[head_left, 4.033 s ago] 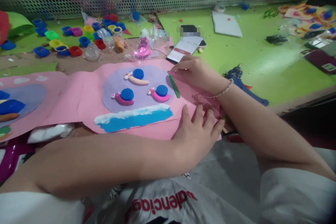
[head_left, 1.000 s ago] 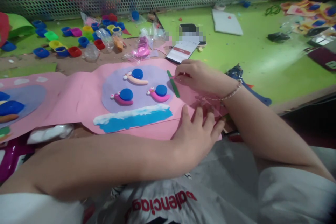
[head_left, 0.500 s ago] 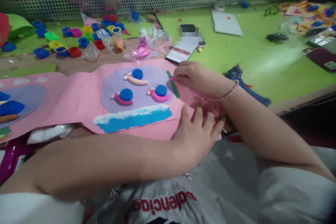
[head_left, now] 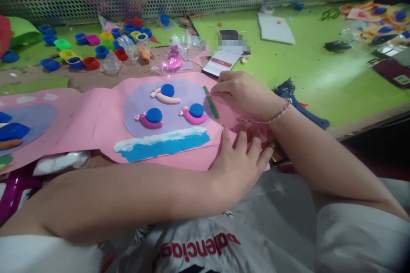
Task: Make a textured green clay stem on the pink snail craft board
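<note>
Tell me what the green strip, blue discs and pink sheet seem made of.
Green strip: probably modelling clay, dull, with blunt ends.
Blue discs: clay or plastic, can't tell which; smooth, fairly matte, thick-edged.
Pink sheet: likely card or thin foam, matte, with soft creases.

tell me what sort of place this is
Probably a craft workspace: a pink sheet bears snail shapes that look like modelling clay, and small colourful tubs and plastic bags lie scattered behind it.
</note>
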### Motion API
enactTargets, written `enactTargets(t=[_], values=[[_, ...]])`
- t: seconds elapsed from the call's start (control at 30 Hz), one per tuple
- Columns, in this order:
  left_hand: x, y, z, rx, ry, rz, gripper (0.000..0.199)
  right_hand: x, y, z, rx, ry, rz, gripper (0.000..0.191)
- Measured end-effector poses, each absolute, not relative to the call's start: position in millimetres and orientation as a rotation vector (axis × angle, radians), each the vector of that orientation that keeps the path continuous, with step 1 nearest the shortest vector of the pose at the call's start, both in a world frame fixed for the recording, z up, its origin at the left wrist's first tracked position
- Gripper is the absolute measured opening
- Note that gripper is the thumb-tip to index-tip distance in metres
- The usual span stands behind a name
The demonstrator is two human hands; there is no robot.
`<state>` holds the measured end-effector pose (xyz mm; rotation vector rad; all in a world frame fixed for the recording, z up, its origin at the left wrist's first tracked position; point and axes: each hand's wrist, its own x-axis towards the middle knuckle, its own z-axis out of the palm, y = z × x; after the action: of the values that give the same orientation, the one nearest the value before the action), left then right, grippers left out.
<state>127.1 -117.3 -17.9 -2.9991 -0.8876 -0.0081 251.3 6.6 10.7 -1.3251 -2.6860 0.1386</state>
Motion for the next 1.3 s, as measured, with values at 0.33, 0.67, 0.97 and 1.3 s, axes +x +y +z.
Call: enactTargets(t=[0.33, 0.67, 0.97, 1.3], values=[[126, -117, -18, -2.986, -0.879, -0.013, 0.051, 251, 11, 7, -1.4, -2.618, 0.26, 0.017], [127, -118, -19, -2.995, -0.894, -0.02, 0.051, 250, 12, 4, -1.344, -2.733, 0.189, 0.021], [126, -118, -17, -3.002, -0.889, -0.012, 0.051, 246, 7, 9, -1.428, -2.77, 0.127, 0.025], [126, -117, -17, -2.998, -0.892, -0.05, 0.05, 242, 2, 12, -1.484, -2.819, 0.005, 0.029]])
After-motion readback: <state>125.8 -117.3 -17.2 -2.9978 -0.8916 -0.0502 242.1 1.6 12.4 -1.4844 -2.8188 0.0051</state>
